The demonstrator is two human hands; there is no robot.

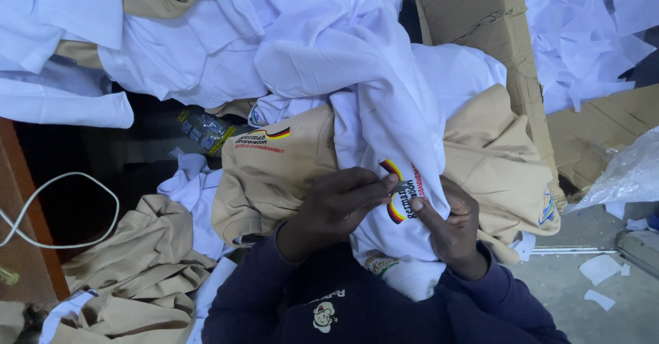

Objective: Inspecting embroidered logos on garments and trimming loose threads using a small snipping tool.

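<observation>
The white shirt [384, 131] lies draped over your lap, spilling down from the heap above, with its striped emblem patch [397, 192] turned up between your two hands. Your left hand [336, 207] pinches the cloth right at the patch, fingertips closed on the fabric beside the coloured stripes, and your right hand [449, 224] grips the same cloth from the other side, thumb pressed onto the edge of the patch; both hands are closed on the shirt, neither is loose. The cloth looks light, thin and limp, so it will sag and fold wherever you do not hold it, and it creases easily; the patch area seems a little stiffer than the rest, which makes it the surest place to take hold, with a pinch on each side to keep it flat. Under the white shirt lies a tan shirt [274, 172] with a similar emblem, spread across your knees and touching the white one. More white garments [199, 49] are piled above, another tan garment [130, 262] is bunched to your left, a cardboard box [480, 21] stands behind the heap, a white cable [62, 210] loops at the left, and paper scraps [600, 268] lie on the floor to your right.
</observation>
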